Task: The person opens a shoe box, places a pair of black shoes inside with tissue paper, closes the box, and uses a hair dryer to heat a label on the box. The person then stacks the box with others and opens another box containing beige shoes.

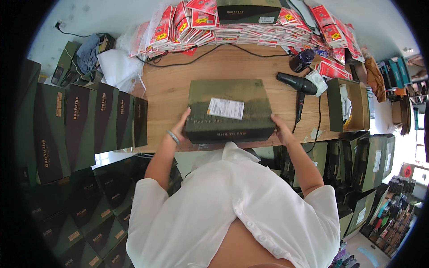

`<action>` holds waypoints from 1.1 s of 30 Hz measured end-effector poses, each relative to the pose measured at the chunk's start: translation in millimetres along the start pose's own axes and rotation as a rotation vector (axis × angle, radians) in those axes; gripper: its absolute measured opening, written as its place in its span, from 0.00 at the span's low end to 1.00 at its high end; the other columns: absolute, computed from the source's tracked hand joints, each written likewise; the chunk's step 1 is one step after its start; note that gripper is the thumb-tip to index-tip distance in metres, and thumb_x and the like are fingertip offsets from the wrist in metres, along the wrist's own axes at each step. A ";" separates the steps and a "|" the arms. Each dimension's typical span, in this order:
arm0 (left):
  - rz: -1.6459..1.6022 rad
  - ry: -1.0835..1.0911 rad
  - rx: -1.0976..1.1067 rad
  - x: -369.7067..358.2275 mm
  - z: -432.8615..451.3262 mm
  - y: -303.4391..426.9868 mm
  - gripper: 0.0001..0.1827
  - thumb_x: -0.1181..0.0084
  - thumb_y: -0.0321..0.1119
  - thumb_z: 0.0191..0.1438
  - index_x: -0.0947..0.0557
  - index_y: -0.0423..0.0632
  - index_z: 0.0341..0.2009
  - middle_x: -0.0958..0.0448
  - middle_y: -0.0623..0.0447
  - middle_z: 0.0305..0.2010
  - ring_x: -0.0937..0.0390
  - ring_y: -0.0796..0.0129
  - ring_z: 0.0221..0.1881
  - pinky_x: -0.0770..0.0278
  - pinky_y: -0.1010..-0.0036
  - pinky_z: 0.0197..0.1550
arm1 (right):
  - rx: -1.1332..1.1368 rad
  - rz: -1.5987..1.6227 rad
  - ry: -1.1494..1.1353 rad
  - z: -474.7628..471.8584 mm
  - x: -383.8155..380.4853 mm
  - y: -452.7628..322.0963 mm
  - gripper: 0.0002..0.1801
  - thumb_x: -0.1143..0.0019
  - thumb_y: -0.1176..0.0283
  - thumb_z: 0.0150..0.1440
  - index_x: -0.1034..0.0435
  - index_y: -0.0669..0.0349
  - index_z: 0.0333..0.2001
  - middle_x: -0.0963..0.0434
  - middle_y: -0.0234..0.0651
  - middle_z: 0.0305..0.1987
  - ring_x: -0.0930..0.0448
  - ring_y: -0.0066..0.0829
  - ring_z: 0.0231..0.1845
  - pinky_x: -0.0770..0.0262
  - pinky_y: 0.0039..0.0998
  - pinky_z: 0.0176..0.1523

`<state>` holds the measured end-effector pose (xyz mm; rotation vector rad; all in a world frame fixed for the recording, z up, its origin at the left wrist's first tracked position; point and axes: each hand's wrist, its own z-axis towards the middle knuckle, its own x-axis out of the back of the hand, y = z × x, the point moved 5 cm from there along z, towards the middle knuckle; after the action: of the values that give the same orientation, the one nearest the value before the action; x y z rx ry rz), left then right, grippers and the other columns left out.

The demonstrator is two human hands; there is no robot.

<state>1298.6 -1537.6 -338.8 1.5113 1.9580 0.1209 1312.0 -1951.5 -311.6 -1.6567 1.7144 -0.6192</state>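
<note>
A closed, dark green cardboard box [231, 92] with a printed white label on its top lies at the near edge of the wooden table [167, 83]. My left hand [182, 124] presses against the box's left side, a bangle on its wrist. On the opposite side, my right hand [281, 129] grips the lower right edge. Both hands hold the box between them, their fingertips partly hidden by its sides. To the right lies a black hair dryer [300, 85], its nozzle pointing left, with a dark bottle [301, 60] behind it.
Stacked red-and-white packets [248, 35] line the table's back, with another box [249, 11] on them. A black cable [197, 62] runs in front. An open box [347, 82] stands at right. Green boxes [80, 124] stand in a row at left; more are piled below on both sides.
</note>
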 end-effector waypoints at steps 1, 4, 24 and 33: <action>0.018 0.057 0.057 -1.7 -2.9 8.6 0.50 0.51 0.78 0.46 0.28 0.48 0.60 0.28 0.45 0.60 0.31 0.55 0.60 0.36 0.52 0.61 | -0.006 0.006 -0.065 9.4 3.0 -9.6 0.34 0.48 0.38 0.55 0.31 0.55 0.50 0.32 0.23 0.31 0.36 0.18 0.28 0.39 0.22 0.36; 0.049 0.150 0.142 -16.2 -16.1 49.9 0.54 0.55 0.82 0.43 0.27 0.49 0.60 0.28 0.44 0.61 0.33 0.51 0.62 0.38 0.47 0.61 | 0.038 -0.072 -0.141 35.3 5.0 -61.5 0.33 0.53 0.34 0.56 0.26 0.53 0.44 0.28 0.24 0.31 0.33 0.19 0.29 0.41 0.22 0.34; 0.293 0.221 -0.077 25.5 23.3 76.1 0.40 0.72 0.71 0.60 0.22 0.49 0.49 0.20 0.52 0.43 0.24 0.65 0.37 0.26 0.68 0.37 | 0.315 -0.376 0.113 69.6 -24.2 -121.3 0.34 0.51 0.47 0.62 0.29 0.71 0.52 0.25 0.37 0.51 0.28 0.26 0.53 0.35 0.27 0.58; 0.190 0.302 -0.427 84.5 76.0 -83.8 0.33 0.63 0.59 0.65 0.29 0.43 0.58 0.25 0.46 0.53 0.27 0.61 0.50 0.31 0.68 0.54 | 0.185 0.062 -0.012 -20.4 -13.5 57.1 0.28 0.45 0.74 0.55 0.37 0.59 0.60 0.29 0.29 0.56 0.31 0.28 0.57 0.37 0.31 0.61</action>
<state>1259.8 -1513.2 -472.4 1.4434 1.8487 0.8371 1258.0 -1935.6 -338.1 -1.4704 1.6411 -0.7136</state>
